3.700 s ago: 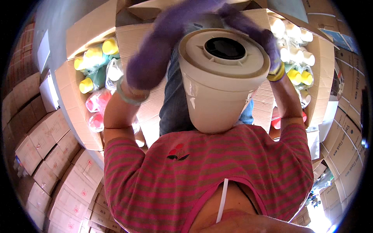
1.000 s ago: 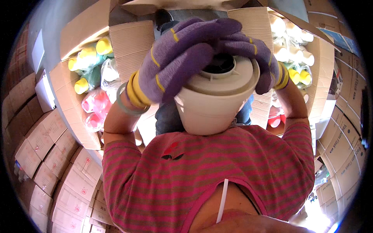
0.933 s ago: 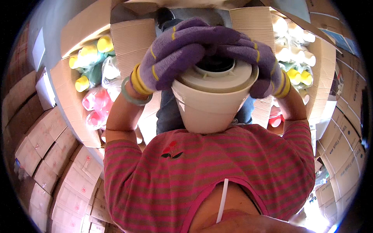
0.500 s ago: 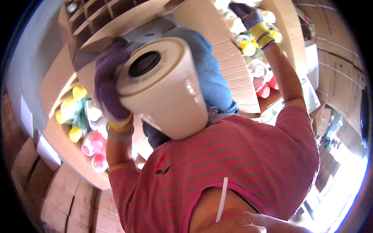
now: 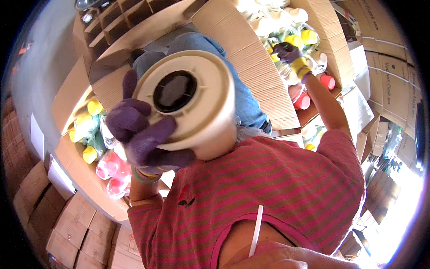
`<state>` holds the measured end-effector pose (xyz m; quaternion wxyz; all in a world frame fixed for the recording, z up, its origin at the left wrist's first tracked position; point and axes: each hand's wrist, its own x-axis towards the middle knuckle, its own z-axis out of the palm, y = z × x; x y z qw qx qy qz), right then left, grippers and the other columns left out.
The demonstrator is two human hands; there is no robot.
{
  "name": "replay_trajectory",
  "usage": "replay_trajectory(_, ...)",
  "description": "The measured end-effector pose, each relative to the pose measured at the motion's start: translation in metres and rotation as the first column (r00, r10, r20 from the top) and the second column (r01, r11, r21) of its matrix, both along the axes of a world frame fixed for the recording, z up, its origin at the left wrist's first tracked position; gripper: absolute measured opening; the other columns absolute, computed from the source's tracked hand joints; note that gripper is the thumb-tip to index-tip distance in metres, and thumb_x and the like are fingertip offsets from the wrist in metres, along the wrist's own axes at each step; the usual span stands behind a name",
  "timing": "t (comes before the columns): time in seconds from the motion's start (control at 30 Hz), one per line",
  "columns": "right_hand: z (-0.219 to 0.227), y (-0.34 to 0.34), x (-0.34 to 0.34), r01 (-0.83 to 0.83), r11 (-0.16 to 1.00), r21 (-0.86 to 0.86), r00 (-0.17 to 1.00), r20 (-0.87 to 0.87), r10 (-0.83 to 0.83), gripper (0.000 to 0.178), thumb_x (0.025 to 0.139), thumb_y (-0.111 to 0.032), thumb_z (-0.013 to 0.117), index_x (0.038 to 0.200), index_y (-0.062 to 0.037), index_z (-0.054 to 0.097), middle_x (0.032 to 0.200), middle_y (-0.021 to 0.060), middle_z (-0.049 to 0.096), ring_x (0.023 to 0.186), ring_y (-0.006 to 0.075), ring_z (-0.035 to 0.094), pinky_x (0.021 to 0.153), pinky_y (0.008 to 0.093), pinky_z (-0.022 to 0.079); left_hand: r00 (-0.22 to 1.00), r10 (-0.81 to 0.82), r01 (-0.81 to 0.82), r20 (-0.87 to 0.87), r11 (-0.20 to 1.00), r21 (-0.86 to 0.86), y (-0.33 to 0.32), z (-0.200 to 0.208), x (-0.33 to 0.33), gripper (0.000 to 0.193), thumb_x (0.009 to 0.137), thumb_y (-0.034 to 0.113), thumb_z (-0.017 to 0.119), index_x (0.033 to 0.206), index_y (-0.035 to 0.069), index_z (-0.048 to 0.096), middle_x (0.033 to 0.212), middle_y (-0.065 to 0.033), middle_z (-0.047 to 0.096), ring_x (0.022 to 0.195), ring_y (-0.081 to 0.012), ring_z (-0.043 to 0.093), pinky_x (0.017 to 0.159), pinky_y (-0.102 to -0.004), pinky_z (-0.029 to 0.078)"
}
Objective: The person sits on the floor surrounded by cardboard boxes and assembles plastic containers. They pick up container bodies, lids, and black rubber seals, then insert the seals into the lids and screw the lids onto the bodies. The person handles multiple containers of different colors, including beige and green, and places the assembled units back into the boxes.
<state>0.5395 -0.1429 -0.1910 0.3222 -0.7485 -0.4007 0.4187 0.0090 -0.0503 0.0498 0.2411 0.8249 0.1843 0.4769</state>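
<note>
Brown sealed cartons (image 5: 67, 233) stacked at 7 o'clock; open cardboard box (image 5: 251, 58) flaps at 12. My left hand (image 5: 143, 134), purple-gloved, fingers clenched around the cream cylindrical flask (image 5: 192, 103) at centre; its long axis runs toward the camera, dark round opening facing me. My right hand (image 5: 289, 54) at 1 o'clock grips a yellow-capped item among bagged flasks (image 5: 309, 36). Pink and yellow flasks (image 5: 98, 148) at 9.
</note>
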Motion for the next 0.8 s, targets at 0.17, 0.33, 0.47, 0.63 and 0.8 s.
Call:
replay_trajectory(0.17,0.240,0.030,-0.117,-0.261,0.881,0.394,0.946,-0.078,0.315,0.039,0.100,-0.035,0.055,0.117,-0.0003,0.063,0.110,0.0112,0.070,0.096,0.0205,0.068,0.081,0.0329,0.055,0.999,-0.034,0.033,0.011,0.995,0.093,-0.017,0.003,0.017,0.043,0.073,0.046,0.079,0.097,0.015,0.062,0.096,-0.0083,0.040,0.091,-0.0267,0.050,0.105,-0.0663,0.035)
replay_trajectory(0.33,0.353,0.082,-0.196,-0.943,-0.237,0.235,0.096,0.872,0.480,0.030,0.096,-0.031,0.057,0.106,-0.0031,0.060,0.113,0.0145,0.066,0.098,0.0233,0.068,0.084,0.0300,0.054,0.998,-0.062,0.064,-0.016,0.974,0.219,-0.029,0.010,0.031,0.041,0.066,0.045,0.082,0.095,0.020,0.067,0.096,-0.0062,0.039,0.091,-0.0265,0.049,0.103,-0.0617,0.036)
replay_trajectory(0.47,0.399,0.084,-0.216,-0.887,-0.439,-0.146,-0.357,0.820,0.448,0.044,0.093,-0.041,0.051,0.116,-0.0044,0.059,0.123,0.0184,0.059,0.110,0.0303,0.063,0.092,0.0420,0.053,0.990,-0.139,0.132,0.000,0.942,0.308,-0.028,0.012,0.037,0.040,0.061,0.044,0.085,0.093,0.025,0.071,0.095,-0.0046,0.039,0.091,-0.0263,0.048,0.102,-0.0581,0.037)
replay_trajectory(0.63,0.339,0.076,-0.184,-0.872,-0.419,0.254,-0.133,0.700,0.702,0.072,0.094,-0.058,0.049,0.146,-0.0083,0.038,0.151,0.0168,0.036,0.138,0.0323,0.038,0.113,0.0486,0.032,0.984,-0.144,0.175,-0.106,0.900,0.399,-0.041,0.019,0.043,0.047,0.056,0.050,0.086,0.096,0.028,0.074,0.098,-0.0039,0.040,0.093,-0.0270,0.048,0.096,-0.0532,0.040)
replay_trajectory(0.8,0.375,0.072,-0.232,-0.926,-0.377,-0.006,-0.312,0.575,0.756,0.048,0.086,-0.042,0.065,0.112,-0.0035,0.055,0.116,0.0134,0.057,0.109,0.0305,0.058,0.089,0.0430,0.047,0.969,-0.221,0.247,-0.112,0.908,0.339,-0.037,0.009,0.035,0.055,0.057,0.049,0.086,0.101,0.020,0.069,0.107,-0.0071,0.047,0.098,-0.0303,0.052,0.091,-0.0517,0.043)
